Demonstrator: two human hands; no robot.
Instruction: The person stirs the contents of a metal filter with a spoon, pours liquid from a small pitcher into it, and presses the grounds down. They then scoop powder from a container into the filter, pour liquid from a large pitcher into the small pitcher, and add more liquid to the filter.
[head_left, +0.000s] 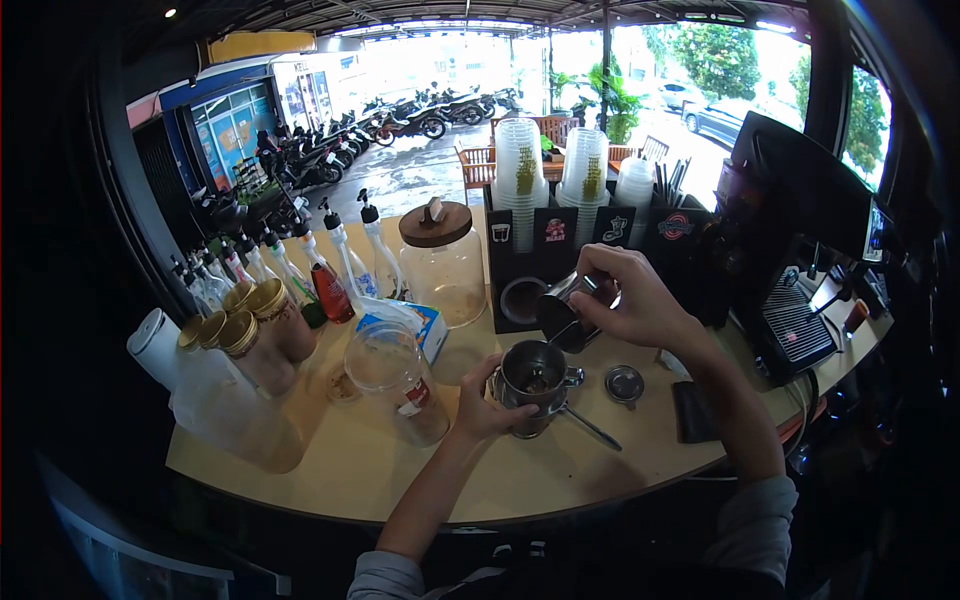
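My left hand (488, 402) is wrapped round the near left side of a metal cup (535, 375), which stands upright with its open top showing a dark inside. Above and to the right, my right hand (622, 300) grips a small metal pitcher (562, 318), tilted with its mouth down toward the cup. A thin stream seems to fall between them. A spoon (593, 427) lies against the cup's base on the right. Beside it is a round metal lid (624, 384). Left of my left hand stands a clear plastic container (408, 385).
A glass jar (447, 270) with a wooden lid, a tissue box (432, 330), pump bottles (340, 255) and gold-lidded jars (275, 320) stand left on the counter (520, 490). Behind are stacked plastic cups (520, 170). At right are a dark wallet-like item (697, 411) and a machine (800, 315).
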